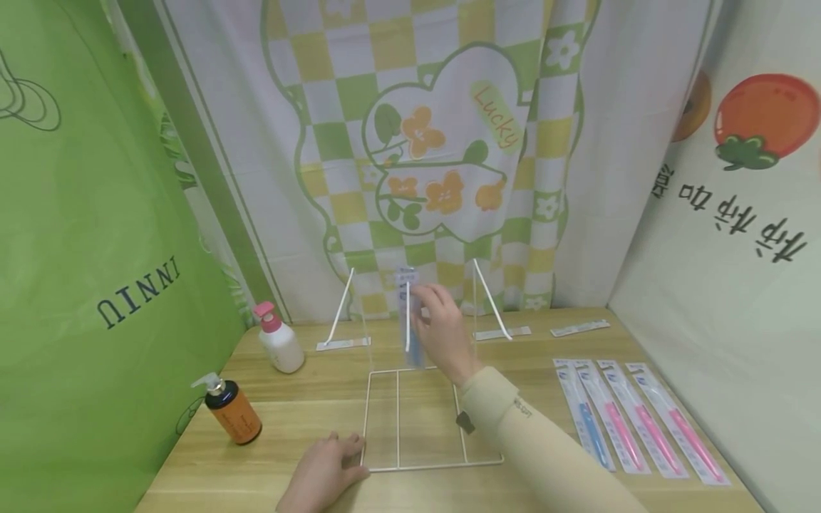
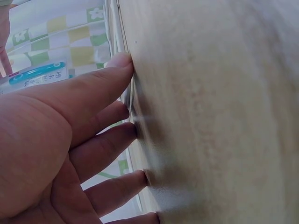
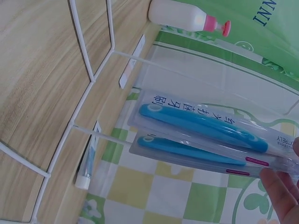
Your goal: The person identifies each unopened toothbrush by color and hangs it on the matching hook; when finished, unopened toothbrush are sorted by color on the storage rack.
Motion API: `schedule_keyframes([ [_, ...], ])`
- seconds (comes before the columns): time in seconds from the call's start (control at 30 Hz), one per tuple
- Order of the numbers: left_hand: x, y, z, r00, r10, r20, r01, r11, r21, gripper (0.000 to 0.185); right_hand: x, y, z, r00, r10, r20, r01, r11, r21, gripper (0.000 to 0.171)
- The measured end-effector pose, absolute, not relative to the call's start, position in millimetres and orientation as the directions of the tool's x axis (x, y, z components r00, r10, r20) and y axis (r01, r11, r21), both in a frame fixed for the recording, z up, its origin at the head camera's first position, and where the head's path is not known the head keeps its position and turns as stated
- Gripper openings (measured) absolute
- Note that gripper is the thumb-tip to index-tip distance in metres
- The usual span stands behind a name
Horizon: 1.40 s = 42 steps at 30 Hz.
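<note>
At the middle hook of a white wire display rack (image 1: 432, 469), my right hand (image 1: 442, 335) pinches the upper part of a packaged toothbrush. Two packs with blue handles hang close together in the right wrist view, the front toothbrush pack (image 3: 205, 127) and another toothbrush pack (image 3: 191, 152) behind it. The fingers (image 3: 280, 193) are at their top end; whether they touch both packs I cannot tell. My left hand (image 1: 323, 470) rests on the table at the rack's front left corner. Its fingertips touch the wood in the left wrist view, the thumb by the wire.
Several packaged toothbrushes (image 1: 641, 420), one blue and the others pink, lie at the right. A white pump bottle (image 1: 282, 349) and an orange-labelled pump bottle (image 1: 237, 417) stand at the left. Flat narrow packs, including a white pack (image 1: 580, 328), lie along the back edge.
</note>
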State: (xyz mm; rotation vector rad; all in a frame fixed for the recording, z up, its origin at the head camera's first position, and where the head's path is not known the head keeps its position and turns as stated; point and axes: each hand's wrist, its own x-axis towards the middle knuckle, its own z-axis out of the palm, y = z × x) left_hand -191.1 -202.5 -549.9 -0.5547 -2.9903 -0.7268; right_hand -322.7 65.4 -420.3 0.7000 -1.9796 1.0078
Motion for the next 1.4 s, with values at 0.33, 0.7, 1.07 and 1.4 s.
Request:
schedule_keyframes([
  [0.33,-191.7,-201.4,-547.3,-0.937,0.334,0.099,0.343,0.837,0.426,0.054,-323.8,66.8,-421.6,-0.493,-0.122,0.862,-0.756,0.550,-0.355,0.043],
  [0.7,-190.1,-200.8,-545.3,-0.938,0.333,0.093,0.339,0.830,0.443,0.055,-318.6,85.6,-435.4,-0.513,-0.148,0.845,-0.801,0.436,-0.410,0.050],
  [1.07,-189.9,-200.7,-543.6,-0.939,0.335,0.084,0.336,0.829,0.447,0.055,-310.6,177.2,-467.2,-0.593,-0.169,0.788,-0.703,0.585,-0.403,0.044],
  [1.4,-190.4,-201.2,-547.5,-0.938,0.334,0.095,0.341,0.834,0.433,0.054,-305.2,294.2,-485.6,-0.945,-0.115,0.306,-0.302,0.664,-0.684,0.052],
])
